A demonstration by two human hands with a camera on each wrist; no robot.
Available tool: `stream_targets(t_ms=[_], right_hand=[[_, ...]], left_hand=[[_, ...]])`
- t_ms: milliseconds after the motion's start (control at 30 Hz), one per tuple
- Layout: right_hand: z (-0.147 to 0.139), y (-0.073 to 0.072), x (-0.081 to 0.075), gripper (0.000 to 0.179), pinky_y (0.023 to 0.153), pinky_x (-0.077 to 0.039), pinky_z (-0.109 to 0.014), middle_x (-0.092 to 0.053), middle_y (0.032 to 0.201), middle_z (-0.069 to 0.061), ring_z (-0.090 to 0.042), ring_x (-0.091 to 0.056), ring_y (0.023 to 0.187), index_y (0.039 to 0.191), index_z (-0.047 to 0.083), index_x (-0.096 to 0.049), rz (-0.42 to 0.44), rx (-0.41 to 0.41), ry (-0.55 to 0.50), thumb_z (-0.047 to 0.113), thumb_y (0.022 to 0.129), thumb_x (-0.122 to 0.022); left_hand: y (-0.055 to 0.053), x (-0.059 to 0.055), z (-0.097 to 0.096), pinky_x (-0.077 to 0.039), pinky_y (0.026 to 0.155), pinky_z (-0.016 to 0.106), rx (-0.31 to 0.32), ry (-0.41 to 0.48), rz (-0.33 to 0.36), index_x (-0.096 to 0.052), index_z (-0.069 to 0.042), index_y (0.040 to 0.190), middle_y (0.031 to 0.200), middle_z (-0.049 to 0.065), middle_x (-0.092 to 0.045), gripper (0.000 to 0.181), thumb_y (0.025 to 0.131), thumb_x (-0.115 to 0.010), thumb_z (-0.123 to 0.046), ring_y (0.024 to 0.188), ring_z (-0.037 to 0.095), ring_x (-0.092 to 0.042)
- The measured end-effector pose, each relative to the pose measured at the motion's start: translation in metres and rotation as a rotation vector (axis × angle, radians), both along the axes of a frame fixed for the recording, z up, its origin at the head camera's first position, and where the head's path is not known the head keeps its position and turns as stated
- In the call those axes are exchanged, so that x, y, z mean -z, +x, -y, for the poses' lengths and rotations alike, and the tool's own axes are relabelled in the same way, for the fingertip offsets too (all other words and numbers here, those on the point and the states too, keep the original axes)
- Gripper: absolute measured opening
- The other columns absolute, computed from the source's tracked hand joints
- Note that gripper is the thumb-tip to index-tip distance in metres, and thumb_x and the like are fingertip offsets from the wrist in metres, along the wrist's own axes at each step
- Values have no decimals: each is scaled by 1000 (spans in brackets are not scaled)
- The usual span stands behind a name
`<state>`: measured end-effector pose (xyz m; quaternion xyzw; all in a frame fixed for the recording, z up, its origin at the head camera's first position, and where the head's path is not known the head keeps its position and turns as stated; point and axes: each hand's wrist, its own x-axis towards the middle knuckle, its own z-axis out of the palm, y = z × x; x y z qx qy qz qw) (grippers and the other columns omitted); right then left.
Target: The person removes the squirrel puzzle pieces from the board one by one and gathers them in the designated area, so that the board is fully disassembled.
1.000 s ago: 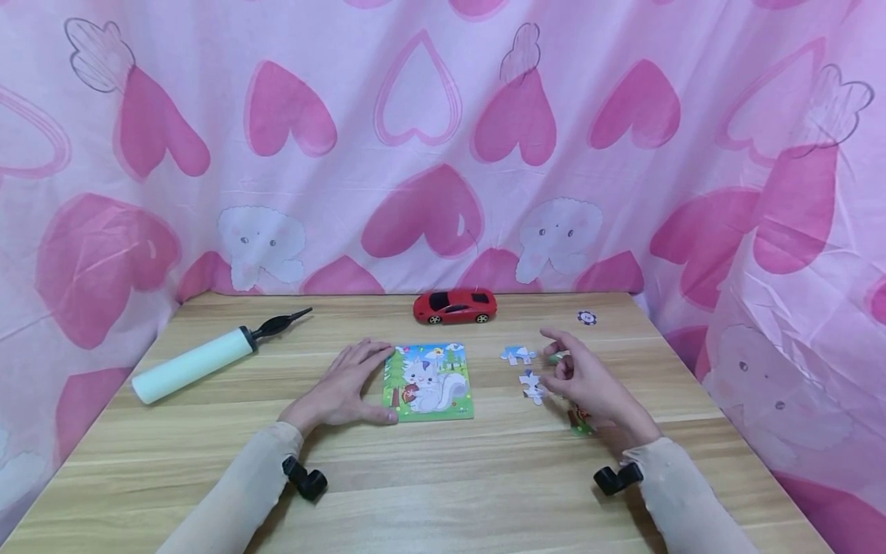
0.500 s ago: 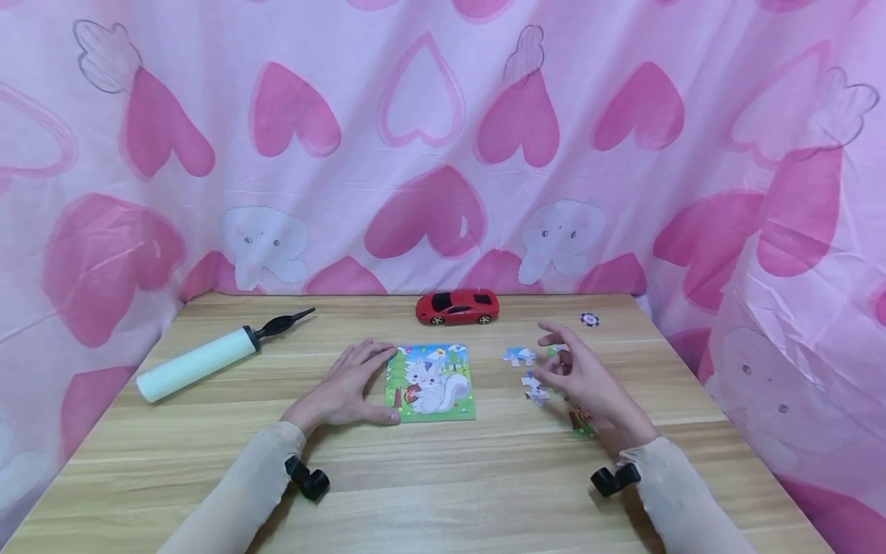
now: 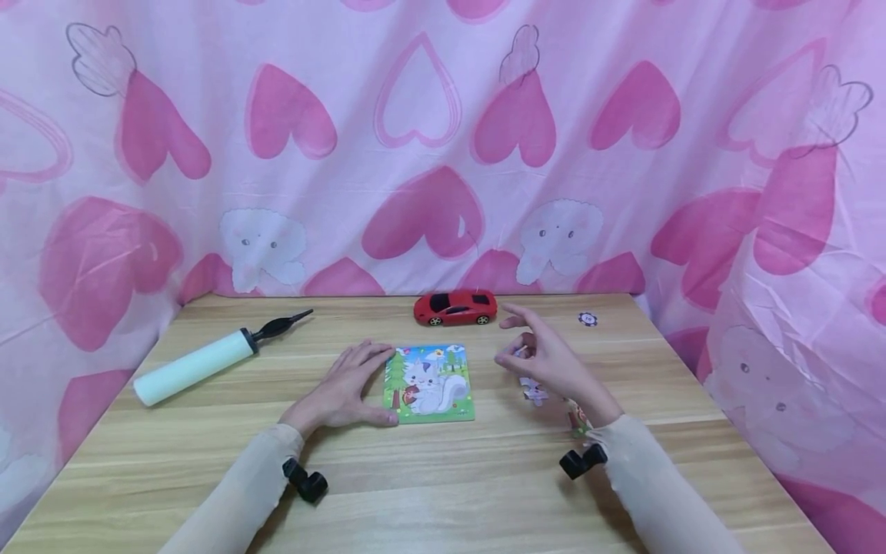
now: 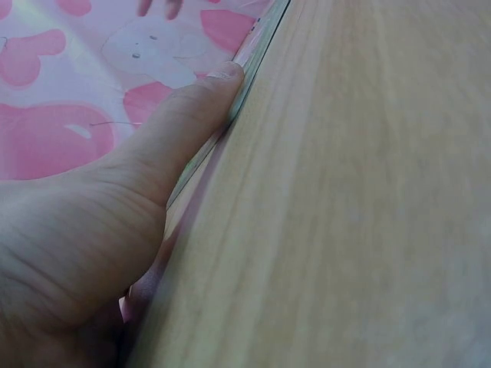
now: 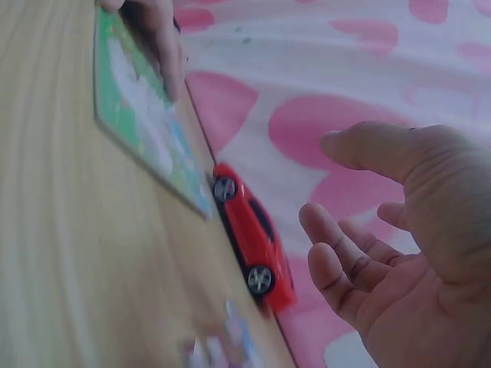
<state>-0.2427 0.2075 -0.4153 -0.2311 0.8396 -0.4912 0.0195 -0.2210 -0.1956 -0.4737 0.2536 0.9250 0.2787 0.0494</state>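
Observation:
My left hand (image 3: 344, 388) rests at the left side of a square squirrel picture puzzle (image 3: 429, 385), its thumb by the lower corner and its fingers by the upper one. The left wrist view shows the thumb (image 4: 188, 115) lying along the puzzle's edge. My right hand (image 3: 547, 365) hovers to the right of the puzzle with nothing in it. In the right wrist view its thumb (image 5: 368, 149) stands apart from the loosely bent fingers. Under and beside it lie loose jigsaw pieces: a white and blue one (image 3: 533, 391) and a green and brown one (image 3: 577, 419). Others are partly hidden.
A red toy car (image 3: 455, 308) stands at the back edge of the wooden table (image 3: 429, 485). A pale green hand pump (image 3: 197, 365) with a black nozzle lies at the left. A small round chip (image 3: 587, 318) lies at the back right. A pink heart-patterned curtain (image 3: 422, 215) surrounds the table.
My right hand has moved left and slightly up, towards the puzzle, and now covers much of the upper loose pieces. The left hand has stayed at the puzzle's edge.

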Motion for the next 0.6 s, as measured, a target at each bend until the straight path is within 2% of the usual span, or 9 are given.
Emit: stream_targets(t_ms=[100, 300, 433, 600], right_hand=[[13, -1, -6, 95, 86, -65, -28, -59, 151, -14, -22, -78, 101, 173, 22, -36, -2, -13, -11, 11, 96, -90], [34, -2, -13, 94, 86, -65, -30, -60, 148, -13, -25, -79, 100, 172, 21, -38, -9, -46, -53, 10, 95, -90], [44, -2, -10, 92, 86, -65, -28, -61, 148, -13, -24, -78, 99, 171, 24, -40, 10, -63, -59, 9, 95, -90], [50, -3, -1, 91, 88, -66, -30, -59, 148, -14, -23, -77, 100, 171, 20, -39, 50, -76, -51, 9, 95, -90]], left_hand=[[0, 0, 1, -2, 139, 67, 2, 2, 2, -37, -11, 174, 179, 11, -33, 125, 79, -91, -72, 171, 46, -11], [0, -1, 0, -2, 138, 68, 3, 9, 9, -37, -11, 174, 180, 10, -33, 124, 79, -92, -70, 171, 46, -11], [-1, 0, 0, -3, 138, 68, -2, 5, 5, -37, -12, 174, 180, 10, -32, 124, 79, -92, -71, 171, 46, -11], [-1, 1, 1, -3, 138, 68, 3, 3, -1, -37, -11, 174, 180, 10, -32, 125, 79, -92, -71, 171, 46, -11]])
